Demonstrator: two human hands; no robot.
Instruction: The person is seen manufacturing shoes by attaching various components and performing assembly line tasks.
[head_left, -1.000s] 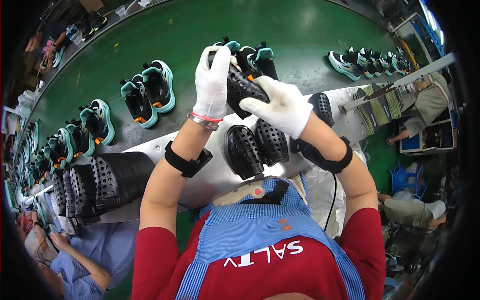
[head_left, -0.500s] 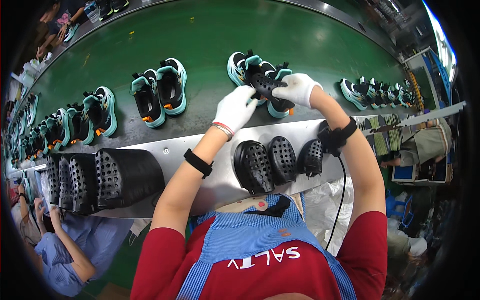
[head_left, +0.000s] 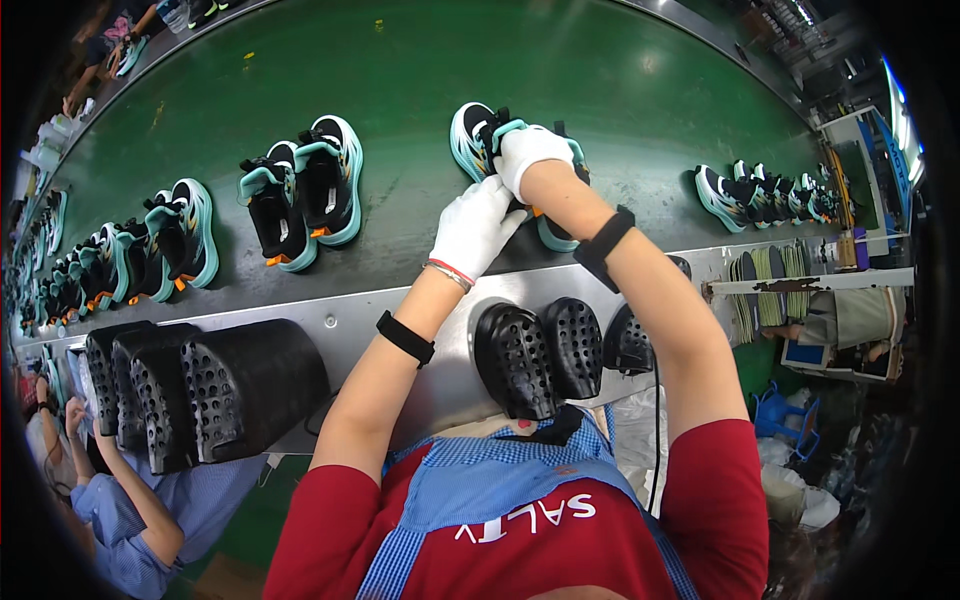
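Both my hands wear white gloves and meet over a pair of black, white and teal sneakers. The toe of the left sneaker shows beyond my hands; the right sneaker is mostly covered by my right wrist. My left hand is closed at the heel end of the left sneaker, its fingertips partly hidden. My right hand is curled over that sneaker's opening and tongue, knuckles up, and whatever lies under its fingers is hidden. Close to me, black perforated shoe-shaped inserts lie on the metal ledge.
Another sneaker pair stands left on the green conveyor belt, with a row of sneakers beyond it. More sneakers stand right. Large black perforated inserts lie on the ledge's left. A co-worker's arm is at lower left.
My right hand has moved left and forward onto the left sneaker; the black perforated insert it held is out of sight. My left hand has stayed near the heel.
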